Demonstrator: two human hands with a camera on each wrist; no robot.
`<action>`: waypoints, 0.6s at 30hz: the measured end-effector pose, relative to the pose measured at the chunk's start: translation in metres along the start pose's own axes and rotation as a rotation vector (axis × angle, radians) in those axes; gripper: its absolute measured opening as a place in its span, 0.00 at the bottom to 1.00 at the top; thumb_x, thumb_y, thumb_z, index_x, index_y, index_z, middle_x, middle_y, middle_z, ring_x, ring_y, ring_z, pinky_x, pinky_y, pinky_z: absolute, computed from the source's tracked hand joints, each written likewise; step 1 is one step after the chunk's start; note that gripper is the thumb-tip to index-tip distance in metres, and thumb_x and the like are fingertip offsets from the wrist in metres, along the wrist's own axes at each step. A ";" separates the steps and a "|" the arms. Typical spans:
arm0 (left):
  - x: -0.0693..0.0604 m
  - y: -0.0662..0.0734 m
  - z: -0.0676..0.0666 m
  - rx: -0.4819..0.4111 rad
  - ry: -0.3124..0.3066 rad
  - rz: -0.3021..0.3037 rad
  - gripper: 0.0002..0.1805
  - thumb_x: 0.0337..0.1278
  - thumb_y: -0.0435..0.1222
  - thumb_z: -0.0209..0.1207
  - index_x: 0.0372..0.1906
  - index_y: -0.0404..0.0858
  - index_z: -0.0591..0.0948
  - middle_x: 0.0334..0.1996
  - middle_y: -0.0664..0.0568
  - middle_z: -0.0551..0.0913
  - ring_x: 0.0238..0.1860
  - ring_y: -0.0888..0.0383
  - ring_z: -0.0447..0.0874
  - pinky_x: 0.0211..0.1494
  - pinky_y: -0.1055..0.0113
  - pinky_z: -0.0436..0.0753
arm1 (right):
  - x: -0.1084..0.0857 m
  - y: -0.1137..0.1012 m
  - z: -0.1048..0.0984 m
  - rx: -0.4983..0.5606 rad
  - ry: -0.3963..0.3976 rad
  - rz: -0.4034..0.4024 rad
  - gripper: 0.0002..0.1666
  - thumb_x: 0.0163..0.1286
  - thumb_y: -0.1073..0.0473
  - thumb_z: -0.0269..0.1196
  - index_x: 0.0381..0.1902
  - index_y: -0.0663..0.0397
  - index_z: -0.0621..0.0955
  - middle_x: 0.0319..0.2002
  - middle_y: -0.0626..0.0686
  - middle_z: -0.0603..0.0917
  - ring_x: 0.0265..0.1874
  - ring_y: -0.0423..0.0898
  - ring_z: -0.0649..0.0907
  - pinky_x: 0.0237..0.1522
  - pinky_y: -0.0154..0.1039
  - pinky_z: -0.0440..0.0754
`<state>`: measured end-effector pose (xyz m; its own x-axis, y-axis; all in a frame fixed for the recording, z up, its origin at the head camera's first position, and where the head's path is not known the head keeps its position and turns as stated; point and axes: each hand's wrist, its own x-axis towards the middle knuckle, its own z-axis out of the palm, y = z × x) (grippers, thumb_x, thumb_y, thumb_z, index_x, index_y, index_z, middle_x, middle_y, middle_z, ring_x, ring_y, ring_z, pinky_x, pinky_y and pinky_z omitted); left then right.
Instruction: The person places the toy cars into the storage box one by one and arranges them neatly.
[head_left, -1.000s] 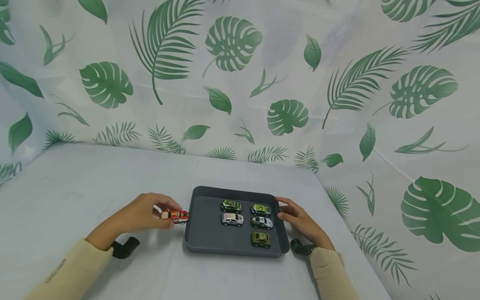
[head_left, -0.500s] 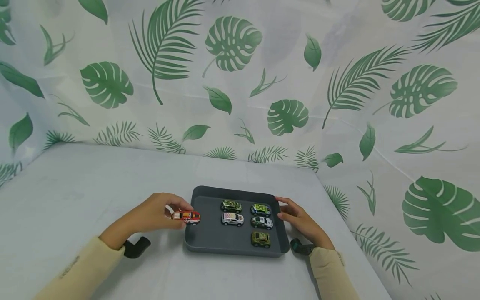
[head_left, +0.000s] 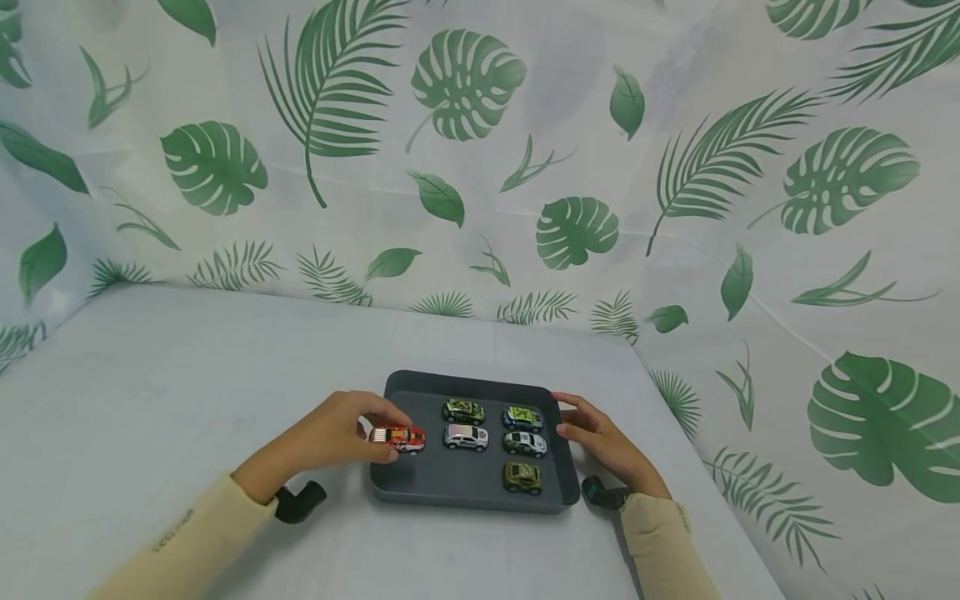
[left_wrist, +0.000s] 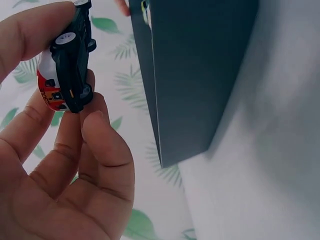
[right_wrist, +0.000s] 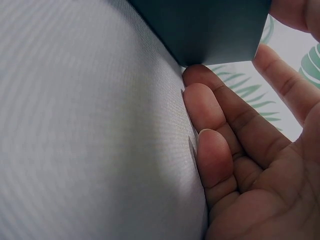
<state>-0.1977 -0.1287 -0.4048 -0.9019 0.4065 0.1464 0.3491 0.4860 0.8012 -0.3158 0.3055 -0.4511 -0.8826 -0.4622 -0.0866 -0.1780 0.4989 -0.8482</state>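
My left hand (head_left: 333,433) pinches a red, white and yellow toy car (head_left: 405,440) between thumb and fingers, over the left side of a dark grey tray (head_left: 431,483). In the left wrist view the toy car (left_wrist: 75,60) shows its black underside and wheels, apart from the tray's outer wall (left_wrist: 195,80). At the tray's right end, my right hand (head_left: 603,446) holds the rim with thumb and index finger near the far corner. Its other fingers (right_wrist: 215,155) lie curled against the table in the right wrist view.
Inside the tray stand a camouflage car (head_left: 463,411), a white car (head_left: 465,437), a bright green car (head_left: 522,418), a white-and-green car (head_left: 524,444) and an olive car (head_left: 522,477). A leaf-print cloth (head_left: 480,217) hangs behind the white table (head_left: 225,350).
My left hand has carried the red toy car rightward, from outside the tray's left wall to over its inside. The right hand, the tray and the other cars stay in place.
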 end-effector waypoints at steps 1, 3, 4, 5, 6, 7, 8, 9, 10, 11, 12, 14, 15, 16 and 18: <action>0.001 0.001 0.002 0.002 -0.002 0.003 0.18 0.57 0.35 0.78 0.54 0.41 0.92 0.47 0.58 0.90 0.46 0.54 0.83 0.40 0.66 0.83 | 0.000 0.000 0.000 0.000 -0.001 0.000 0.38 0.83 0.54 0.63 0.84 0.51 0.66 0.72 0.71 0.75 0.73 0.69 0.74 0.74 0.78 0.61; 0.002 0.003 0.005 0.001 -0.004 0.009 0.18 0.58 0.35 0.78 0.53 0.41 0.92 0.47 0.58 0.90 0.46 0.52 0.83 0.40 0.67 0.83 | 0.000 -0.001 0.000 0.001 -0.001 0.002 0.38 0.83 0.54 0.63 0.84 0.51 0.66 0.72 0.71 0.75 0.73 0.69 0.74 0.74 0.78 0.61; 0.003 0.003 0.006 -0.001 -0.006 0.011 0.18 0.58 0.34 0.78 0.53 0.41 0.92 0.48 0.57 0.90 0.46 0.52 0.83 0.40 0.67 0.83 | 0.000 -0.001 0.000 0.003 -0.001 0.003 0.38 0.82 0.54 0.63 0.84 0.51 0.66 0.72 0.71 0.75 0.72 0.69 0.74 0.74 0.78 0.61; 0.004 0.004 0.007 -0.006 -0.006 0.010 0.17 0.58 0.34 0.78 0.53 0.41 0.92 0.48 0.57 0.90 0.45 0.53 0.83 0.40 0.67 0.84 | 0.000 -0.001 0.000 0.003 -0.001 0.005 0.38 0.82 0.54 0.63 0.84 0.51 0.66 0.72 0.71 0.75 0.72 0.69 0.74 0.74 0.78 0.61; 0.004 0.005 0.009 -0.013 -0.006 0.006 0.17 0.58 0.33 0.78 0.53 0.41 0.92 0.48 0.57 0.90 0.44 0.53 0.83 0.40 0.67 0.84 | 0.000 -0.002 0.000 0.004 0.000 0.006 0.38 0.82 0.54 0.63 0.84 0.51 0.66 0.72 0.71 0.75 0.72 0.69 0.74 0.74 0.78 0.61; 0.005 0.006 0.011 -0.016 -0.005 0.002 0.17 0.58 0.33 0.78 0.53 0.40 0.92 0.47 0.57 0.90 0.43 0.54 0.82 0.40 0.67 0.84 | 0.000 -0.002 0.000 0.005 0.000 0.006 0.38 0.82 0.54 0.63 0.84 0.51 0.66 0.72 0.71 0.75 0.72 0.69 0.74 0.74 0.78 0.61; 0.006 0.006 0.013 -0.024 -0.004 -0.005 0.17 0.58 0.33 0.78 0.53 0.40 0.92 0.47 0.57 0.90 0.41 0.56 0.82 0.40 0.67 0.84 | 0.000 -0.002 0.000 0.005 0.000 0.007 0.38 0.82 0.54 0.64 0.84 0.51 0.66 0.72 0.71 0.75 0.72 0.69 0.74 0.74 0.78 0.61; 0.007 0.007 0.015 -0.031 -0.002 -0.014 0.18 0.58 0.32 0.78 0.53 0.40 0.92 0.47 0.57 0.90 0.40 0.57 0.81 0.39 0.67 0.84 | 0.000 -0.002 0.000 0.005 0.001 0.008 0.38 0.82 0.54 0.64 0.84 0.51 0.66 0.72 0.71 0.76 0.72 0.69 0.75 0.74 0.78 0.61; 0.008 0.008 0.017 -0.038 -0.001 -0.024 0.18 0.58 0.32 0.78 0.53 0.40 0.92 0.46 0.57 0.89 0.39 0.58 0.81 0.39 0.67 0.84 | 0.000 -0.002 0.000 0.005 0.001 0.008 0.38 0.82 0.54 0.64 0.84 0.51 0.66 0.72 0.71 0.76 0.72 0.69 0.74 0.74 0.78 0.61; 0.009 0.009 0.019 -0.039 0.002 -0.032 0.18 0.58 0.32 0.78 0.53 0.40 0.92 0.46 0.57 0.89 0.38 0.58 0.81 0.39 0.67 0.84 | 0.000 -0.002 0.000 0.005 -0.001 0.008 0.38 0.82 0.54 0.63 0.84 0.52 0.66 0.72 0.71 0.75 0.72 0.69 0.74 0.74 0.79 0.60; 0.010 0.010 0.022 -0.037 0.006 -0.038 0.18 0.57 0.32 0.78 0.54 0.40 0.92 0.46 0.57 0.89 0.38 0.59 0.82 0.39 0.67 0.84 | 0.000 -0.002 0.000 0.004 -0.001 0.007 0.38 0.82 0.54 0.63 0.84 0.52 0.66 0.72 0.71 0.75 0.72 0.69 0.74 0.74 0.79 0.60; 0.012 0.011 0.026 -0.031 0.013 -0.048 0.18 0.58 0.31 0.78 0.53 0.41 0.92 0.45 0.58 0.89 0.39 0.59 0.83 0.39 0.67 0.84 | 0.000 -0.002 0.000 0.002 -0.002 0.007 0.38 0.82 0.54 0.63 0.84 0.52 0.66 0.72 0.71 0.75 0.72 0.70 0.74 0.74 0.79 0.60; 0.013 0.011 0.028 -0.025 0.016 -0.049 0.18 0.58 0.31 0.78 0.53 0.41 0.92 0.44 0.59 0.89 0.40 0.59 0.83 0.40 0.67 0.85 | 0.000 -0.002 0.000 0.002 -0.002 0.006 0.38 0.82 0.54 0.63 0.84 0.52 0.66 0.72 0.71 0.75 0.72 0.70 0.74 0.74 0.79 0.60; 0.014 0.012 0.030 -0.017 0.019 -0.049 0.18 0.58 0.31 0.78 0.53 0.41 0.92 0.44 0.59 0.89 0.41 0.60 0.82 0.40 0.67 0.84 | 0.000 -0.002 0.000 0.002 -0.003 0.005 0.38 0.82 0.54 0.63 0.84 0.52 0.66 0.72 0.71 0.75 0.72 0.70 0.74 0.74 0.79 0.60; 0.015 0.012 0.034 -0.007 0.023 -0.043 0.18 0.58 0.32 0.78 0.53 0.41 0.92 0.44 0.59 0.90 0.42 0.61 0.82 0.40 0.67 0.84 | 0.000 -0.002 0.000 0.004 -0.004 0.004 0.38 0.82 0.54 0.63 0.84 0.52 0.66 0.72 0.71 0.75 0.72 0.70 0.74 0.74 0.79 0.60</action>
<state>-0.1981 -0.0904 -0.4124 -0.9217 0.3672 0.1251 0.3080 0.4969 0.8113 -0.3157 0.3046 -0.4494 -0.8813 -0.4635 -0.0918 -0.1730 0.4975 -0.8500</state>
